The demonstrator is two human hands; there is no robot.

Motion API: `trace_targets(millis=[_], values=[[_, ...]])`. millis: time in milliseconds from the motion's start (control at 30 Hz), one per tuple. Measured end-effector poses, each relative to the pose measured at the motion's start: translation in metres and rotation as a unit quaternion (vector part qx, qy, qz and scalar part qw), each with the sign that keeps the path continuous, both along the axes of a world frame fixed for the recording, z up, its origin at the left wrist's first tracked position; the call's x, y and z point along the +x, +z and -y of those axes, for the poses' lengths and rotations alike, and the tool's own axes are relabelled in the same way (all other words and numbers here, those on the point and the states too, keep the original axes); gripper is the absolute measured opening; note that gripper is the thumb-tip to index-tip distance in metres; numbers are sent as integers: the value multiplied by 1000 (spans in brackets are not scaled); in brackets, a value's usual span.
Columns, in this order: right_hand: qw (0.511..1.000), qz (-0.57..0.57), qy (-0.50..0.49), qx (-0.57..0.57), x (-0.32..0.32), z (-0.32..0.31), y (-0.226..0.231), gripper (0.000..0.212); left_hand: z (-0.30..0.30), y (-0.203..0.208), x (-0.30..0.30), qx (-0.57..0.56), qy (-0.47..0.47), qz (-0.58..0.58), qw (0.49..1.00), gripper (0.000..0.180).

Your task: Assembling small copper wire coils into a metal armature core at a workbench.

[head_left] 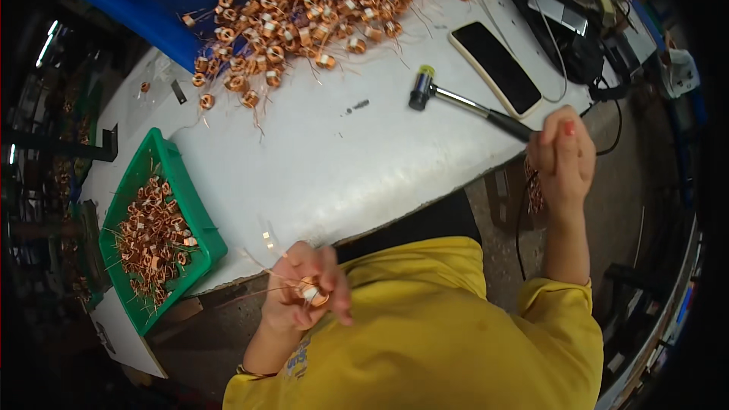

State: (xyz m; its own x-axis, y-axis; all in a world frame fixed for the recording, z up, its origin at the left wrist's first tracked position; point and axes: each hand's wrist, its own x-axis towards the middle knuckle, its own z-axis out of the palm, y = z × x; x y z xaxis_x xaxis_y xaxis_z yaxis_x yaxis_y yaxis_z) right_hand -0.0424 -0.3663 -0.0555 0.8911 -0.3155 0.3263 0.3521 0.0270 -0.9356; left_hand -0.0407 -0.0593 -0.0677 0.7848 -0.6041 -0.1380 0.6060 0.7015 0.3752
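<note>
My left hand (298,288) is held in front of my body near the table's front edge. Its fingers are closed around a copper-wire ring coil (312,293) with a white band, and loose wire ends stick out from it. At the right, my right hand (563,153) is closed around the handle end of a small hammer (474,106). The hammer has a metal shaft, a black grip and a head with one yellow-green face and one black face. Its head points left over the white table (319,175).
A blue bin (137,0) at the back spills a heap of copper coils (304,23) onto the table. At the left stands a green tray (199,216) with many coils. A phone (497,68) lies beyond the hammer. Cables and a black bag (558,38) crowd the back right.
</note>
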Motion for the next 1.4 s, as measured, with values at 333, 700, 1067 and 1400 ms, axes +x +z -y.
trace_targets(millis=[333,700,1067,1400], values=[[812,46,-30,-581,132,-76,3,15,8,-19,21,59,-190,293,935,18],[671,100,-169,-715,192,-96,-34,16,22,-20,28,-26,36,27,999,8],[895,23,23,-445,76,-79,50,19,26,-18,48,164,88,33,982,14],[963,-102,202,-149,20,-113,26,22,30,-20,31,93,41,-19,995,22]])
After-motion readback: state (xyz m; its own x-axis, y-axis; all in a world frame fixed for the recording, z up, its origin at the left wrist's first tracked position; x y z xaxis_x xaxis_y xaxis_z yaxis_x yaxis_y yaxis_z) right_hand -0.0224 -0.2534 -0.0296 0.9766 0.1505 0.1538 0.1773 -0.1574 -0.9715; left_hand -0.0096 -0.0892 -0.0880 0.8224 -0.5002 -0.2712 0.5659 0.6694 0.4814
